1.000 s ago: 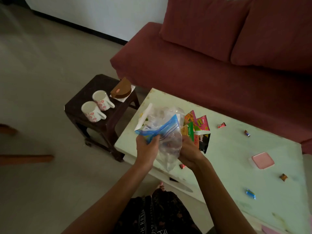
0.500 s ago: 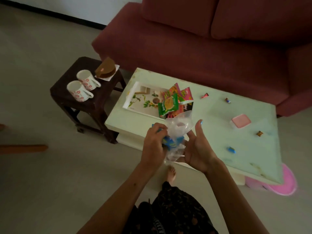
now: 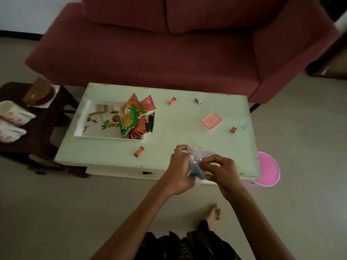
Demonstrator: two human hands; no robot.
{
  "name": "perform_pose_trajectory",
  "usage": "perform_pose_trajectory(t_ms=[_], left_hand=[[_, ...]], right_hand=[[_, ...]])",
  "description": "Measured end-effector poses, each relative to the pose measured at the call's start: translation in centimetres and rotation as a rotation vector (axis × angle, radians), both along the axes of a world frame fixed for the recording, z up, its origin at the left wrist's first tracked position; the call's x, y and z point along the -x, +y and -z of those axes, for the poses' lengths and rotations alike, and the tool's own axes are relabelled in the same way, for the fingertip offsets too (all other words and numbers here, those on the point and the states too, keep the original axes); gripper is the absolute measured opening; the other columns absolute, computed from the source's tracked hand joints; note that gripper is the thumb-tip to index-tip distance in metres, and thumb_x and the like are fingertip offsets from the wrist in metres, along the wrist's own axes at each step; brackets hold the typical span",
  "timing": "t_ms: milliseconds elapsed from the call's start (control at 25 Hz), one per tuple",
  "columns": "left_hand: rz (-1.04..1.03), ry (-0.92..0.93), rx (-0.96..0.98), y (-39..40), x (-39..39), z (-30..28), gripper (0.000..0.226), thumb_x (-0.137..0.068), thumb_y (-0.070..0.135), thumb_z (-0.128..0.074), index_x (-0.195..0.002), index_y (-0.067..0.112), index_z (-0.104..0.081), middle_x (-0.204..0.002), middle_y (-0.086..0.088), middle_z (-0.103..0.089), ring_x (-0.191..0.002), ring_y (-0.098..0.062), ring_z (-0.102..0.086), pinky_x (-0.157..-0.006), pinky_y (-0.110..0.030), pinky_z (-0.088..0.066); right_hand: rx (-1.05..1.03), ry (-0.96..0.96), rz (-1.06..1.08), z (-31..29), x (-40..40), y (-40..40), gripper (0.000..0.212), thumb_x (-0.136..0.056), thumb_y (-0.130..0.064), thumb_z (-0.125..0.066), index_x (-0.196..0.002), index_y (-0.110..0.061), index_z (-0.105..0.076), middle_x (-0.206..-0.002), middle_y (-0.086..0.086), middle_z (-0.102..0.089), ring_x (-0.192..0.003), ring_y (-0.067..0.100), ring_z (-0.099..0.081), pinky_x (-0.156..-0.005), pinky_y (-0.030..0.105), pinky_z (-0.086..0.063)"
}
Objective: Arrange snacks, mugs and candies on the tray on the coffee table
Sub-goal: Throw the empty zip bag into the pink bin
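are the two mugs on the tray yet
No, the two mugs stand on the dark side table left of the coffee table, while the tray holds only snack packets.

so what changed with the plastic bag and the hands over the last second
The clear plastic bag with blue strip, spread wide a second ago, is now crumpled small between the left hand and right hand, which both grip it. Snack packets remain on the white tray, and candies remain scattered.
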State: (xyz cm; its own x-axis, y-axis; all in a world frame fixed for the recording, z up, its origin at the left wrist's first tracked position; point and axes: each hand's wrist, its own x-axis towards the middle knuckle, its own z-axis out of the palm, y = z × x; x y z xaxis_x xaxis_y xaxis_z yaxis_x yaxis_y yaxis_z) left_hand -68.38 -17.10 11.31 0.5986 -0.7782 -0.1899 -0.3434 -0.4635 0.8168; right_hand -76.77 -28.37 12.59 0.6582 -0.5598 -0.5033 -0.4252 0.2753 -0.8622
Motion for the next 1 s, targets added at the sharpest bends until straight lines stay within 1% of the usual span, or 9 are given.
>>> perform_pose_trajectory(t_ms=[120,240,360,520,600,720,840,920,1000], left_hand=[[-0.083,0.276,0.149,-7.1,2.9,-0.9,0.052,-0.066,0.016,-0.073,-0.114,0.008,-0.054,-0.128,-0.001,-0.040,-0.118,-0.013,-0.047,-0.100,-0.027,-0.043],[-0.375,0.225,0.246,-14.3,5.8,-0.4,0.059,-0.069,0.010,-0.077,-0.119,0.005,-0.046,-0.124,-0.002,-0.040,-0.112,-0.009,-0.049,-0.089,-0.012,-0.047],[-0.451,0.362,0.113,-19.9,7.3,1.2,0.079,-0.071,0.014,-0.077,-0.135,0.008,-0.031,-0.125,0.003,-0.041,-0.112,-0.013,-0.052,-0.082,-0.010,-0.047],[-0.461,0.441,-0.096,-25.3,8.1,4.6,0.035,-0.073,0.014,-0.073,-0.101,0.016,-0.052,-0.099,0.000,-0.058,-0.094,-0.021,-0.061,-0.070,-0.023,-0.051],[-0.526,0.483,-0.142,-27.2,7.9,6.8,0.029,-0.072,0.010,-0.070,-0.094,0.017,-0.051,-0.098,-0.004,-0.060,-0.092,-0.024,-0.061,-0.072,-0.031,-0.054],[-0.568,0.602,-0.242,-29.7,8.1,10.6,0.024,-0.076,0.006,-0.057,-0.098,0.013,-0.052,-0.106,-0.011,-0.062,-0.094,-0.026,-0.062,-0.076,-0.037,-0.057],[-0.506,0.807,-0.269,-33.1,8.5,14.5,0.027,-0.080,-0.002,-0.046,-0.103,0.007,-0.056,-0.113,-0.021,-0.061,-0.095,-0.030,-0.063,-0.069,-0.035,-0.057],[-0.432,0.965,-0.250,-35.7,8.6,16.7,0.027,-0.085,0.002,-0.050,-0.112,0.009,-0.051,-0.116,-0.021,-0.059,-0.096,-0.029,-0.064,-0.073,-0.034,-0.056],[-0.339,0.992,-0.277,-38.3,9.0,19.0,0.037,-0.087,0.010,-0.054,-0.122,0.013,-0.045,-0.115,-0.017,-0.061,-0.092,-0.025,-0.066,-0.076,-0.034,-0.055]], right_hand=[[0.223,0.049,0.073,0.4,2.8,-7.7,0.028,-0.066,0.007,-0.074,-0.071,-0.015,-0.058,-0.085,0.000,-0.063,-0.072,0.025,-0.063,-0.052,0.025,-0.052],[0.418,0.122,0.112,1.3,5.5,-14.3,0.052,-0.064,-0.004,-0.080,-0.097,-0.022,-0.044,-0.094,-0.018,-0.051,-0.081,0.022,-0.061,-0.060,0.021,-0.047],[0.582,0.102,0.091,2.5,7.3,-18.7,0.050,-0.069,-0.002,-0.075,-0.109,-0.019,-0.051,-0.101,-0.007,-0.060,-0.088,0.019,-0.062,-0.069,0.033,-0.055],[0.971,-0.001,-0.045,5.4,9.1,-21.2,0.031,-0.072,0.013,-0.064,-0.096,-0.006,-0.069,-0.100,0.011,-0.067,-0.076,0.022,-0.066,-0.060,0.044,-0.059],[0.961,0.006,-0.157,7.7,10.0,-21.5,0.041,-0.069,0.010,-0.062,-0.107,-0.005,-0.066,-0.115,0.015,-0.062,-0.094,0.031,-0.067,-0.069,0.044,-0.060],[0.967,0.121,-0.372,11.7,11.1,-22.5,0.067,-0.064,0.000,-0.075,-0.127,-0.008,-0.054,-0.136,0.022,-0.047,-0.121,0.041,-0.052,-0.084,0.045,-0.057],[0.992,0.241,-0.217,15.9,12.1,-26.3,0.059,-0.064,-0.008,-0.083,-0.119,-0.011,-0.061,-0.129,0.030,-0.051,-0.094,0.041,-0.066,-0.066,0.044,-0.061],[0.926,0.273,-0.063,18.9,12.9,-29.4,0.047,-0.066,-0.008,-0.082,-0.110,-0.007,-0.065,-0.119,0.024,-0.058,-0.081,0.036,-0.069,-0.060,0.044,-0.061],[0.829,0.409,0.084,22.3,13.7,-32.2,0.039,-0.067,-0.010,-0.081,-0.102,-0.008,-0.065,-0.110,0.015,-0.066,-0.073,0.034,-0.070,-0.055,0.039,-0.057]])
